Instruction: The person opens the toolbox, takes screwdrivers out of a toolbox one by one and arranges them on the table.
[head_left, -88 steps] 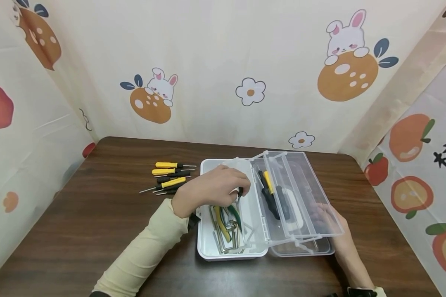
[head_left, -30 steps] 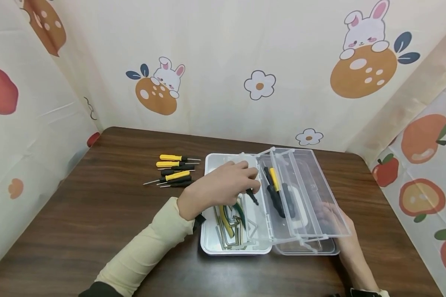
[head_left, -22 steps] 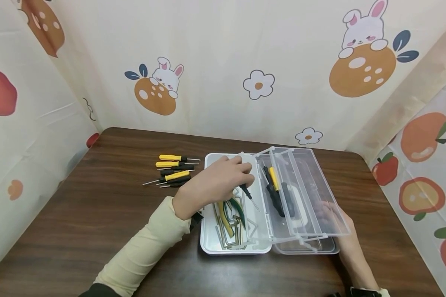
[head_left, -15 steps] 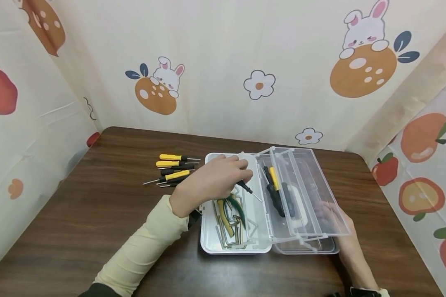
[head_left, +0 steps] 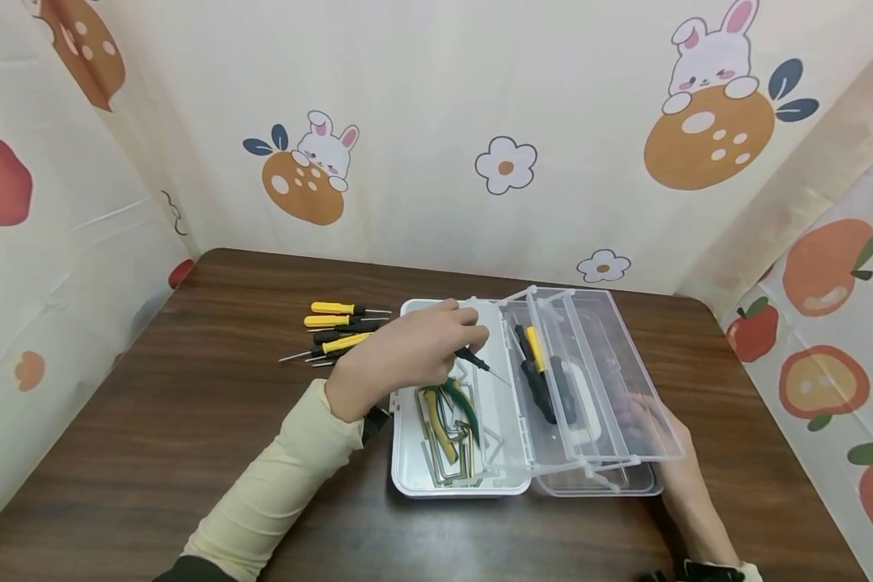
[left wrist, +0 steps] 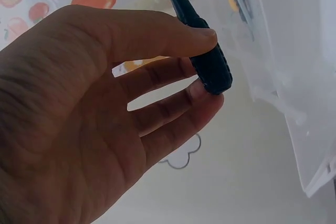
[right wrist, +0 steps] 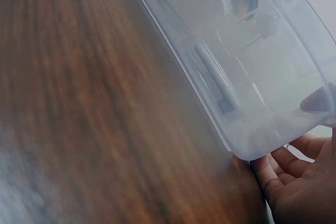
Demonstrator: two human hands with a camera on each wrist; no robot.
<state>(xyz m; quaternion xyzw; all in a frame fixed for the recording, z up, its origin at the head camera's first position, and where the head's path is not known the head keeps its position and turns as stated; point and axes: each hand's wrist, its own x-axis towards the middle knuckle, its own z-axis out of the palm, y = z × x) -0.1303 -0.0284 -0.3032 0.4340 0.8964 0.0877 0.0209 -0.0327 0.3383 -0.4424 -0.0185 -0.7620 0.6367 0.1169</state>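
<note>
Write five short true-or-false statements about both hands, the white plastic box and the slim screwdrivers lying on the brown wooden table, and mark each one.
1. The left hand holds a small black-handled screwdriver. True.
2. The hinged clear plastic lid is closed over the white plastic box. False: it is open, off to the box's right in the head view.
3. The right hand reaches into the white box. False: it is at the outer edge of the clear lid.
4. A curved yellow handle lies in the white box near L-shaped metal keys. True.
5. All the slim screwdrivers on the brown wooden table have yellow handles. False: black-handled ones lie there too.
</note>
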